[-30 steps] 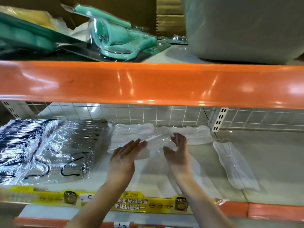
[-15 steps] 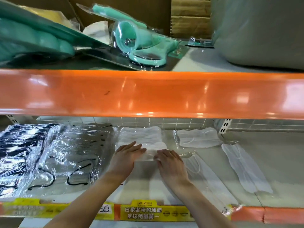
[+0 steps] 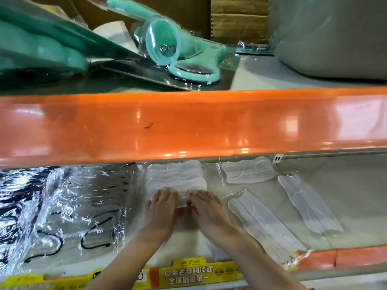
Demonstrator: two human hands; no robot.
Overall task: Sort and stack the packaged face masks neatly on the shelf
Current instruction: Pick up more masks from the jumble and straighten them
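Both palms down: left hand [image 3: 162,208], right hand [image 3: 206,208], flat-fingered on white mask stack [image 3: 176,178]; nearest loose mask [image 3: 261,222] just right, lengthwise front-to-back, closer to right hand.

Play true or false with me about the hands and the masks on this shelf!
1. Both hands, left hand and right hand, rest on the white mask pile. True.
2. Three loose white masks lie to the pile's right. True.
3. The shelf edge above is blue. False: it is orange.
4. The black-looped packs lie right of the hands. False: they lie left.
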